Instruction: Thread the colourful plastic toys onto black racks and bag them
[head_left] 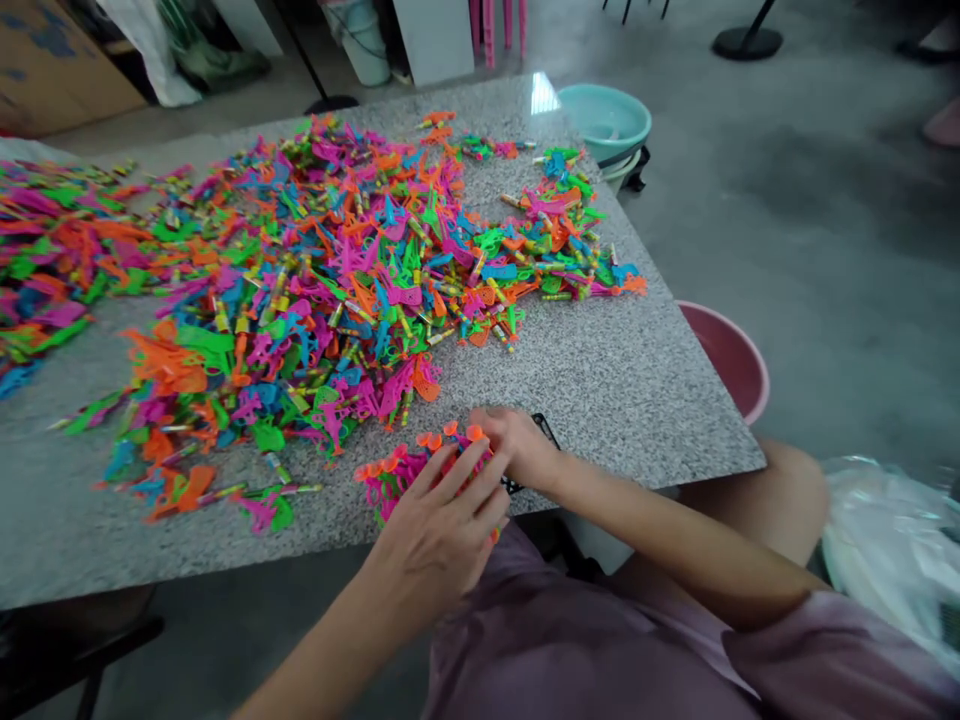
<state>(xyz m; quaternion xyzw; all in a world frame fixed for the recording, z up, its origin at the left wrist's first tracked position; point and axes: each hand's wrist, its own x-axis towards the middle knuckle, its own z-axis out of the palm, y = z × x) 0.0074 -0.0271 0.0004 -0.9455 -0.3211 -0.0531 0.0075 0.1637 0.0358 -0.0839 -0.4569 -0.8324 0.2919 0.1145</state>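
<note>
At the near edge of the table, my left hand [442, 520] lies with fingers stretched over a packed row of small plastic pieces [397, 470], mostly pink and green with round orange tips. My right hand [521, 445] is beside it, its fingers curled together at the right end of the row. Whatever those fingers pinch is hidden. A black perforated tray [546, 430] shows partly beneath and behind my right hand. Beyond both hands spreads a large heap of toy pistols [337, 260] in pink, orange, green and blue, mixed with thin yellow-patterned sticks.
The speckled stone table [600, 380] ends at a corner on the right. A pink basin [731, 360] and a turquoise basin [607, 115] stand beyond its right side. Clear plastic bagging [892, 540] lies at the lower right. Another heap [52, 260] covers the far left.
</note>
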